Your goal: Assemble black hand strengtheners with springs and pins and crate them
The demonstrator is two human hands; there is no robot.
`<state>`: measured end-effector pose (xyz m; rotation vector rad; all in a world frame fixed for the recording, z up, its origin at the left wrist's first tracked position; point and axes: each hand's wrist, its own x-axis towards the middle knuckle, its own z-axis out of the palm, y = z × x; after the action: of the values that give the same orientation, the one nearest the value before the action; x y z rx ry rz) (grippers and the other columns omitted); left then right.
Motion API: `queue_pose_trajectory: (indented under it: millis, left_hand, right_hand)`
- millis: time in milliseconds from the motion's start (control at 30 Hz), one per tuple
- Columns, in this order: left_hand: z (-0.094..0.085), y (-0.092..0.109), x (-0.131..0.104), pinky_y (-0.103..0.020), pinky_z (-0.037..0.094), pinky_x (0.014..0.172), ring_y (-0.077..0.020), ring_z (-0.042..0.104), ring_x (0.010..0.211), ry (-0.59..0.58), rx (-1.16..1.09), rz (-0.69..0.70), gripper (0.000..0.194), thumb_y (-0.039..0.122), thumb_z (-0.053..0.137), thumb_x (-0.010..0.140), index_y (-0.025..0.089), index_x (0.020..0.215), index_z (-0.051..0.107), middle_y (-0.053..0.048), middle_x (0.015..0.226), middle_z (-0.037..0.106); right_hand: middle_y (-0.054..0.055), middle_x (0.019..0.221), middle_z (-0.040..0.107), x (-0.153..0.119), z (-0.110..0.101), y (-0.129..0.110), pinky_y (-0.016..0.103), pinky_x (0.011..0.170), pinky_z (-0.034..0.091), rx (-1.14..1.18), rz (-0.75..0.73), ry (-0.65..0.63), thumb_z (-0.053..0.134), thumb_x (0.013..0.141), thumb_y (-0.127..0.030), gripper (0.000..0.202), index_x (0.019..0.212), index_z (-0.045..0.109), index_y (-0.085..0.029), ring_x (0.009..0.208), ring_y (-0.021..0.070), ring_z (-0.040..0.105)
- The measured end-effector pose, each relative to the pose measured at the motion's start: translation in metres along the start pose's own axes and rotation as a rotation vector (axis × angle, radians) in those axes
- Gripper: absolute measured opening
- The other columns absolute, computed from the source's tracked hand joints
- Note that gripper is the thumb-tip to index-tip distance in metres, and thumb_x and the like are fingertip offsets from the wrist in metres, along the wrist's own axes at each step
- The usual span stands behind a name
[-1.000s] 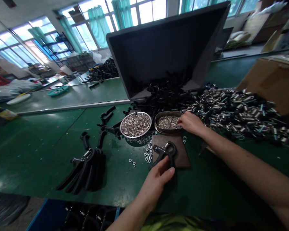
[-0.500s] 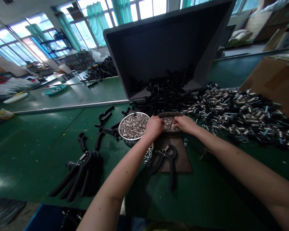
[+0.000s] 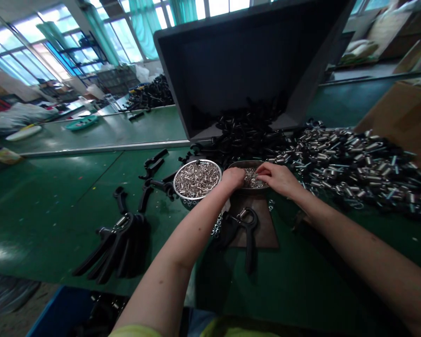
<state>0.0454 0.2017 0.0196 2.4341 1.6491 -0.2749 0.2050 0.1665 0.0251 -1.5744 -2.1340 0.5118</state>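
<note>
My left hand (image 3: 233, 179) is at the left rim of a dark oval tin (image 3: 250, 190) of small metal parts, its fingertips hidden inside. My right hand (image 3: 278, 179) reaches over the tin's right side, thumb and fingers bent toward the parts; whether it pinches one is too small to tell. Left of the tin stands a round white-rimmed bowl (image 3: 198, 179) full of small metal pins. Below the tin, a black hand grip with a spring (image 3: 247, 227) lies on a brown board (image 3: 266, 234). Loose nuts (image 3: 216, 226) lie beside the board.
Several assembled black grips (image 3: 121, 250) lie at the left, with loose black handles (image 3: 154, 166) behind. A large grey bin (image 3: 245, 70) lies tipped at the back, spilling black parts. Springs and bolts (image 3: 365, 164) are heaped at the right, near a cardboard box (image 3: 403, 121).
My left hand has moved slightly right and deeper into the tin. My right hand has shifted a little and its fingers look more spread. The view has tilted slightly.
</note>
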Motion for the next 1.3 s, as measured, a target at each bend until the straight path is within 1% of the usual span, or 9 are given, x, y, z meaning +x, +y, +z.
queue_pose_trajectory:
  millis: [67, 200, 333, 500, 600, 800, 1033, 1167, 1300]
  left_hand:
    - [0.001, -0.001, 0.001, -0.032, 0.046, 0.091, -0.0252, 0.059, 0.108, 0.025, -0.03, 0.01, 0.033, 0.023, 0.06, 0.079, 0.016, 0.111, 0.065, -0.015, 0.11, 0.066]
    - [0.004, -0.001, 0.003, -0.032, 0.047, 0.089, -0.0252, 0.062, 0.103, 0.075, -0.106, 0.009, 0.027, 0.018, 0.058, 0.078, 0.014, 0.102, 0.069, -0.015, 0.104, 0.068]
    - [0.004, -0.004, 0.002, -0.032, 0.047, 0.088, -0.0256, 0.063, 0.099, 0.122, -0.206, 0.008, 0.022, 0.015, 0.057, 0.076, 0.014, 0.094, 0.071, -0.015, 0.099, 0.069]
    - [0.001, -0.009, -0.002, -0.03, 0.047, 0.084, -0.0233, 0.063, 0.094, 0.182, -0.364, -0.004, 0.022, 0.013, 0.054, 0.076, 0.013, 0.092, 0.069, -0.012, 0.095, 0.07]
    - [0.001, -0.013, -0.006, -0.03, 0.047, 0.083, -0.0221, 0.063, 0.091, 0.225, -0.474, -0.016, 0.023, 0.012, 0.053, 0.077, 0.013, 0.096, 0.066, -0.011, 0.094, 0.069]
    - [0.005, -0.02, -0.013, -0.026, 0.048, 0.072, -0.0134, 0.061, 0.069, 0.275, -0.732, 0.007, 0.015, 0.015, 0.058, 0.078, 0.015, 0.092, 0.063, -0.003, 0.077, 0.067]
    - [0.007, -0.023, -0.021, -0.021, 0.048, 0.058, -0.0074, 0.056, 0.053, 0.255, -1.063, 0.017, 0.005, 0.013, 0.057, 0.081, 0.013, 0.077, 0.06, 0.003, 0.06, 0.058]
    - [0.009, -0.025, -0.031, -0.022, 0.051, 0.06, -0.0078, 0.06, 0.057, 0.223, -1.254, 0.016, 0.005, 0.008, 0.06, 0.08, 0.012, 0.079, 0.057, 0.003, 0.064, 0.059]
    - [0.012, -0.027, -0.047, -0.024, 0.053, 0.063, -0.0079, 0.062, 0.06, 0.186, -1.388, 0.004, 0.005, 0.009, 0.052, 0.086, 0.011, 0.083, 0.055, 0.001, 0.067, 0.062]
  right_hand:
    - [0.001, 0.081, 0.07, -0.014, 0.002, -0.005, 0.025, 0.063, 0.049, 0.166, 0.02, -0.034, 0.054, 0.08, -0.024, 0.011, 0.088, 0.06, -0.02, 0.069, 0.015, 0.064]
    - [0.0, 0.07, 0.065, -0.041, 0.012, -0.016, 0.024, 0.052, 0.045, 0.455, 0.08, -0.195, 0.056, 0.075, -0.027, 0.01, 0.079, 0.06, -0.019, 0.056, 0.0129, 0.057]
    - [0.001, 0.073, 0.063, -0.053, 0.022, -0.022, 0.025, 0.053, 0.044, 0.394, 0.054, -0.275, 0.055, 0.075, -0.028, 0.014, 0.08, 0.064, -0.018, 0.059, 0.0128, 0.054]
    - [0.003, 0.085, 0.063, -0.049, 0.03, -0.02, 0.028, 0.07, 0.045, 0.295, -0.045, -0.271, 0.058, 0.074, -0.023, 0.009, 0.076, 0.065, -0.017, 0.078, 0.0158, 0.058]
    - [0.003, 0.084, 0.063, -0.047, 0.032, -0.019, 0.028, 0.074, 0.044, 0.249, -0.074, -0.281, 0.06, 0.074, -0.021, 0.006, 0.076, 0.065, -0.017, 0.08, 0.0162, 0.058]
    - [0.002, 0.082, 0.063, -0.045, 0.031, -0.024, 0.028, 0.074, 0.042, 0.13, -0.136, -0.301, 0.06, 0.076, -0.018, 0.005, 0.075, 0.065, -0.018, 0.08, 0.0168, 0.058]
    - [0.003, 0.086, 0.063, -0.041, 0.028, -0.032, 0.028, 0.073, 0.041, 0.016, -0.174, -0.332, 0.059, 0.079, -0.018, 0.006, 0.078, 0.065, -0.019, 0.082, 0.0176, 0.058]
    - [0.004, 0.088, 0.063, -0.041, 0.028, -0.034, 0.028, 0.074, 0.042, -0.03, -0.166, -0.349, 0.058, 0.079, -0.019, 0.007, 0.078, 0.065, -0.019, 0.084, 0.0179, 0.058]
    - [0.004, 0.087, 0.065, -0.04, 0.027, -0.038, 0.028, 0.071, 0.041, -0.082, -0.137, -0.366, 0.058, 0.078, -0.018, 0.007, 0.078, 0.065, -0.02, 0.082, 0.0187, 0.059]
